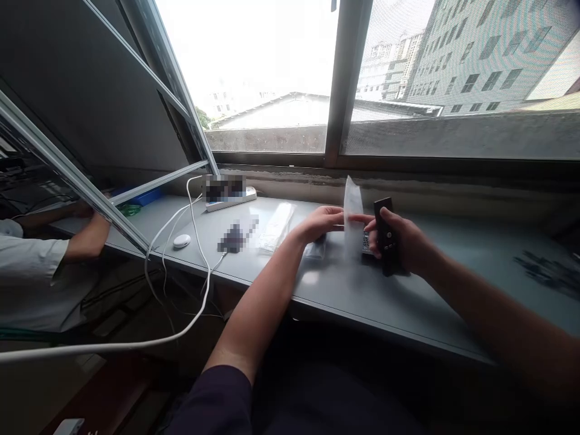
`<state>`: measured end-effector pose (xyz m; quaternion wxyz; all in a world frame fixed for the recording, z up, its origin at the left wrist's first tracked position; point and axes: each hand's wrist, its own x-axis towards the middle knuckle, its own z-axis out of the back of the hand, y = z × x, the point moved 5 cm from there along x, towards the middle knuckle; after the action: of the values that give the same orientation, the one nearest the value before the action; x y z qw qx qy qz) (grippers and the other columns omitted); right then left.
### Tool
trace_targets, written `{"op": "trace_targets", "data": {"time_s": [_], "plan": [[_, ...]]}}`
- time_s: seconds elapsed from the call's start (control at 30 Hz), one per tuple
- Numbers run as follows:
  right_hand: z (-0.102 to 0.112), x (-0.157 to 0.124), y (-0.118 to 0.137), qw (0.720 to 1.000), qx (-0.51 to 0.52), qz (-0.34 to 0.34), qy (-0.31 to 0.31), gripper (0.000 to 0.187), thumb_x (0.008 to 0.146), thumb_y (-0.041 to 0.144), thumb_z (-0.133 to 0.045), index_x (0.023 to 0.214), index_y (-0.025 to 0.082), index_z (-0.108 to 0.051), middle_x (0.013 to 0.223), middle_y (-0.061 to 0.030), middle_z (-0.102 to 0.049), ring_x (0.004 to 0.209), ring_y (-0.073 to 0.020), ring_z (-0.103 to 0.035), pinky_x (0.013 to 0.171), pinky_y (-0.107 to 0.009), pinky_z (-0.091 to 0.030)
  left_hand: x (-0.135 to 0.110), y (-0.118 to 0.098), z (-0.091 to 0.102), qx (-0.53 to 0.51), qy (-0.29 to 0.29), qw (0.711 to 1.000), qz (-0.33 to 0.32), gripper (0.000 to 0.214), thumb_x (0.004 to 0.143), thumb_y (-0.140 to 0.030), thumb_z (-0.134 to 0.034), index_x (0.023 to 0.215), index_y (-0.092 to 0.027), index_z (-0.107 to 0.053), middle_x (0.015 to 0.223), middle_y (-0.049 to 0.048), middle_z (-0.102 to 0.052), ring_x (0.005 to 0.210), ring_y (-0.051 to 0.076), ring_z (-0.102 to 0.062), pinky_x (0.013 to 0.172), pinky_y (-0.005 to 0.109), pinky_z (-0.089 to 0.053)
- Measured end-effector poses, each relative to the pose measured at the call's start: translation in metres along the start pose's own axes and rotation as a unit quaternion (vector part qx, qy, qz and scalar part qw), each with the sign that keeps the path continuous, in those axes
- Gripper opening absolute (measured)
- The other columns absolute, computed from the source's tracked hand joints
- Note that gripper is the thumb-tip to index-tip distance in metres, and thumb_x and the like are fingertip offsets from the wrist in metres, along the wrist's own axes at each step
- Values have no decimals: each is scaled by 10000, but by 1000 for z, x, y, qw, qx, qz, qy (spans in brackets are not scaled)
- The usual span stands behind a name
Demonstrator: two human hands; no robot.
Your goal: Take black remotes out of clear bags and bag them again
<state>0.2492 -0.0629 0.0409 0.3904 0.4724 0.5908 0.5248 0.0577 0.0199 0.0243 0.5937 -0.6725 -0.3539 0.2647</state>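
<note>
My right hand (408, 238) is wrapped round a black remote control (387, 238), held nearly upright above the table, with the thumb near its top. A translucent plastic sleeve (352, 211) stands upright to its left. My left hand (322, 222) pinches the sleeve; its fingertips are partly hidden behind the film. Another dark keypad device (366, 244) shows between the sleeve and my right hand, partly covered. Below my left hand lies a dark item in clear wrapping (316, 249), also partly hidden.
Flat plastic sleeves (277, 226) lie left of my left hand. Farther left are a power strip (231, 202), a round white object (182, 241) and a looping white cable (206, 284). A co-worker's arm (88, 238) is beyond the metal frame (161, 178). A dark blurred pile (548, 272) lies at right.
</note>
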Motion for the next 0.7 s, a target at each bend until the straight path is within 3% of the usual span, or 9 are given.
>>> {"op": "trace_targets", "data": {"time_s": [0.1, 0.2, 0.3, 0.43, 0.57, 0.63, 0.7], "plan": [[1, 0, 0, 1000, -8, 0, -14, 594, 915, 771, -855, 845, 183, -804, 650, -92, -733, 508, -204, -649, 486, -322, -558, 1, -2, -1, -29, -16, 999, 19, 647, 907, -749, -845, 1107, -134, -855, 1189, 173, -857, 1188, 310, -778, 1131, 440, -582], [1, 0, 1, 1000, -16, 3, -17, 595, 909, 770, -862, 850, 182, -802, 648, -95, -735, 505, -205, -649, 490, -326, -565, 1, -4, -2, -43, -18, 998, 51, 751, 963, -848, -690, 1131, -137, -864, 1149, 184, -864, 1190, 323, -778, 1085, 419, -596], [0, 0, 2, 1000, -16, 5, -8, 580, 925, 759, -854, 874, 183, -808, 687, -97, -755, 504, -201, -650, 502, -332, -571, -3, -5, -6, -48, 14, 996, 69, 778, 959, -868, -680, 1125, -132, -871, 1088, 176, -862, 1133, 300, -783, 1082, 411, -583], [2, 0, 1, 1000, -4, 13, -5, 543, 944, 734, -846, 894, 195, -807, 789, -101, -793, 520, -196, -653, 504, -339, -575, -2, -5, -4, -44, -6, 999, 26, 541, 910, -622, -900, 1138, -133, -861, 1158, 151, -854, 1041, 235, -784, 1056, 384, -569], [6, 3, 0, 1000, 2, 5, -12, 556, 968, 740, -802, 967, 185, -828, 900, -133, -821, 531, -191, -650, 503, -344, -583, 0, -7, 8, -48, -123, 991, -4, 329, 931, -352, -889, 1198, -167, -836, 1163, 93, -840, 910, 161, -764, 926, 304, -565], [7, 4, -1, 1000, 2, -16, -20, 585, 983, 750, -768, 1010, 171, -844, 828, -124, -788, 537, -198, -641, 507, -342, -587, -4, -13, 15, -49, -180, 982, -16, 312, 921, -271, -872, 1209, -168, -811, 1120, 72, -831, 844, 146, -738, 870, 286, -566], [7, 3, 0, 999, 9, -31, -33, 578, 1004, 736, -745, 1010, 167, -848, 763, -112, -749, 549, -204, -629, 511, -339, -586, -14, -23, 22, -29, -207, 978, -27, 442, 894, -245, -897, 1311, -171, -772, 1122, 77, -828, 848, 164, -736, 873, 306, -585]]}}
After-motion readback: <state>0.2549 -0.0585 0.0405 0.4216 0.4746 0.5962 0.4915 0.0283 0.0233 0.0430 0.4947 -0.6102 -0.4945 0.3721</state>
